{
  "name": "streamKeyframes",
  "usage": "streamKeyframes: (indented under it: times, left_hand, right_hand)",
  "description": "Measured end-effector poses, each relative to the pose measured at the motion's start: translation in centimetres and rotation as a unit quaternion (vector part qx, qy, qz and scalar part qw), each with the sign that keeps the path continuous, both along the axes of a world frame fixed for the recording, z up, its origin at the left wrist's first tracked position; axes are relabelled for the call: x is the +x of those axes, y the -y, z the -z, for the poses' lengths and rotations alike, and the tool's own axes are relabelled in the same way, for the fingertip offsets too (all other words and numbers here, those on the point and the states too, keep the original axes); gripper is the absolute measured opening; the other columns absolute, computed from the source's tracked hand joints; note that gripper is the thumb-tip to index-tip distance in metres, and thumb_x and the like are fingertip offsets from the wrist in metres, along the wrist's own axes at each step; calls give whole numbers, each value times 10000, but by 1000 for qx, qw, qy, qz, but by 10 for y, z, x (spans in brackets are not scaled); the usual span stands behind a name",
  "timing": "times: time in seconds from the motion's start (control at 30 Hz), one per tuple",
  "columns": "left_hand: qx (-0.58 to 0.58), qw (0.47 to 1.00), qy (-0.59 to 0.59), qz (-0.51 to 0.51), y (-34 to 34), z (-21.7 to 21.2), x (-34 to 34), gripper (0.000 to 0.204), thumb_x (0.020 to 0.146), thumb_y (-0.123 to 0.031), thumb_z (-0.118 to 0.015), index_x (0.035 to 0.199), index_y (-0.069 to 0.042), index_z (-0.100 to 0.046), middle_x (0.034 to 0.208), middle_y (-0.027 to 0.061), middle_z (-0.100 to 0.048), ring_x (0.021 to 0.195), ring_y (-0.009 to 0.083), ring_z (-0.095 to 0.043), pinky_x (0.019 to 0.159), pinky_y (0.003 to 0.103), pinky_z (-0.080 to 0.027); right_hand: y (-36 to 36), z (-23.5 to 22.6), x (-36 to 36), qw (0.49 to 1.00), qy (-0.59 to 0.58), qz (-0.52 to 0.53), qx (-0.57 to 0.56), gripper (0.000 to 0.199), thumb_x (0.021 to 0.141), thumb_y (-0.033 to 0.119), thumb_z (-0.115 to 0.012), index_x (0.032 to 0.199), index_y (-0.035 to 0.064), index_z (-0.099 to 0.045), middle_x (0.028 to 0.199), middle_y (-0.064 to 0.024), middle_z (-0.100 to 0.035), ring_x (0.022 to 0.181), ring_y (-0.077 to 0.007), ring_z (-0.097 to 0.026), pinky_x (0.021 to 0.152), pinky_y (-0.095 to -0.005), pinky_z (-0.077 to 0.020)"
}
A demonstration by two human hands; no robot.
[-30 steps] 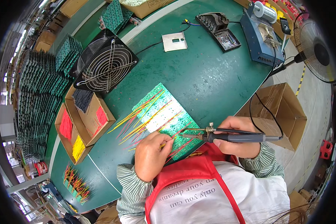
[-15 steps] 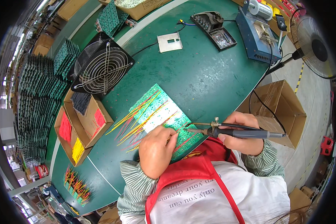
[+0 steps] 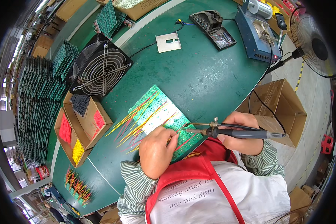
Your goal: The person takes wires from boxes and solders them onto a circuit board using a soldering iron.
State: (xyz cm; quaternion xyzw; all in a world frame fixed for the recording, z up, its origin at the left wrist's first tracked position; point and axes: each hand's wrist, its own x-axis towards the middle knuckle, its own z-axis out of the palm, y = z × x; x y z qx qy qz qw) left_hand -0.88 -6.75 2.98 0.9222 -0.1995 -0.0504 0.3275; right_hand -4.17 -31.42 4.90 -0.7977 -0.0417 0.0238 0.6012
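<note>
Shifted since half a second ago: left hand point(image 3: 157, 149) lower on the circuit board point(image 3: 158, 115), soldering iron point(image 3: 235, 132) tip closer to its fingers; board itself unmoved.

Landmark: circuit board, flat on green table point(image 3: 198, 74) at the near edge.

Left of board: cardboard trays point(image 3: 82, 127) with sorted wire pieces, black, red, yellow. Beyond them, black fan point(image 3: 99, 71) with wire grille, just off the board's far left corner. Far left: stacks of green boards point(image 3: 33, 100).

On board: many red and yellow wires point(image 3: 138, 119) already inserted, fanned out toward the left. Judged well populated on the left and middle; near right corner in hand now.

Near edge of board: left hand resting on it, fingers curled together, pinching or pressing something at the corner; what exactly, cannot tell.

Right of board: right hand point(image 3: 242, 132) clamped around the iron's dark handle, tip pointing left at the board's near right corner, just beside the left fingertips.

Far right of board: blue soldering station point(image 3: 255, 33), black tray point(image 3: 212, 28), cardboard box point(image 3: 278, 108) on the floor.

Joints finished versus left: solder side too small to tell.
</note>
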Motion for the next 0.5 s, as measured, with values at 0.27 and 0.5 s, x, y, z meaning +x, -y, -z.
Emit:
streamKeyframes:
  times: [0.27, 0.5]
  left_hand:
    - [1, 1000, 13, -3, -8, -9, -5, 63, 785, -58, -695, 826, -19, -668, 752, 90, -613, 580, 215, -587, 537, 319, -461]
    - [168, 981, -76, -53, -129, -33, -5, 88, 758, -109, -665, 817, -46, -676, 786, 130, -643, 720, 321, -628, 639, 390, -498]
  right_hand:
    - [0, 1, 2, 999, 2, 4, 43, 175, 735, 109, -721, 812, 7, -602, 659, -37, -628, 567, -79, -585, 526, -234, -459]
    - [-3, 3, 3, 997, 14, 61, 39, 181, 753, 111, -724, 856, 17, -608, 709, -37, -639, 630, -92, -595, 582, -247, -471]
